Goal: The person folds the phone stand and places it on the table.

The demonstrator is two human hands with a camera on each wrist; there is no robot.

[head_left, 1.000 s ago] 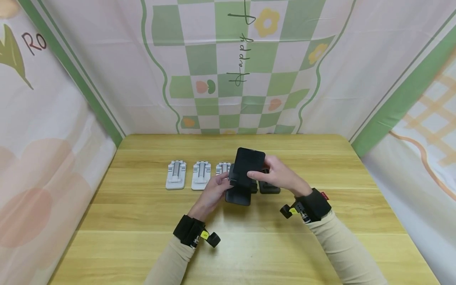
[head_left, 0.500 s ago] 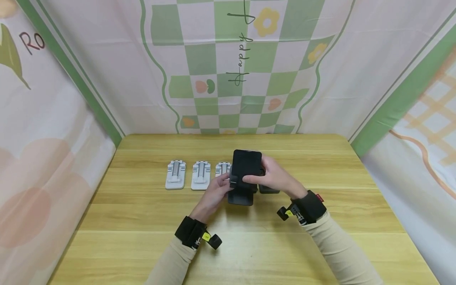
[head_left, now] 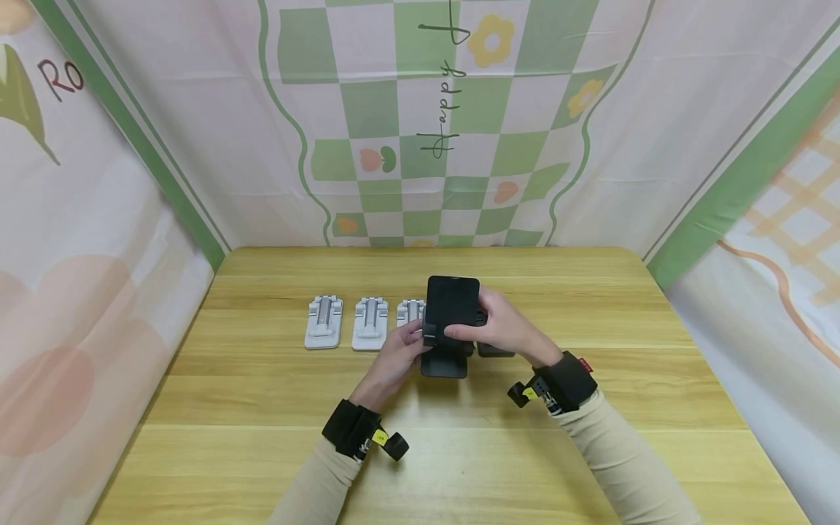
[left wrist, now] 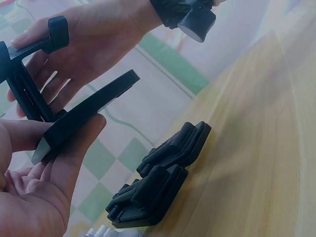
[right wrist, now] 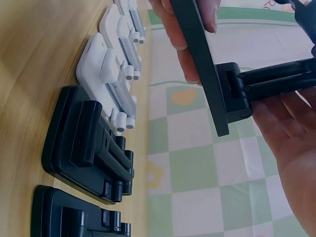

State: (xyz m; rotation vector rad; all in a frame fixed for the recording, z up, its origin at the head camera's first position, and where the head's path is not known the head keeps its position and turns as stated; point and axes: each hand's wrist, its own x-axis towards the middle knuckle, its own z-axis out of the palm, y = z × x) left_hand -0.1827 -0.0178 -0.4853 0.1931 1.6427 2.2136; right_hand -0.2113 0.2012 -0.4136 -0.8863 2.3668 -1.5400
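Both hands hold an unfolded black phone stand (head_left: 453, 300) above the table's middle. The left hand (head_left: 392, 362) pinches its base (head_left: 444, 364) between thumb and fingers. The right hand (head_left: 507, 329) grips the upper plate, thumb across its front and fingers behind. In the left wrist view the stand's post (left wrist: 30, 94) rises from the base to the plate with its hook (left wrist: 58, 34). The right wrist view shows the base edge-on, with the hinge (right wrist: 234, 90) beside the right hand's fingers. Two folded black stands, a nearer one (right wrist: 89, 143) and another (right wrist: 74, 215), lie below.
Three folded white phone stands, one leftmost (head_left: 324, 322), one in the middle (head_left: 370, 324) and one partly hidden (head_left: 410, 310), lie in a row with the black ones on the wooden table (head_left: 262, 408). A patterned curtain (head_left: 420, 197) stands behind the table.
The right hand and the stand's upper plate have shifted slightly left and the plate has straightened. The base has swung a little to the right. Both hands keep their hold.
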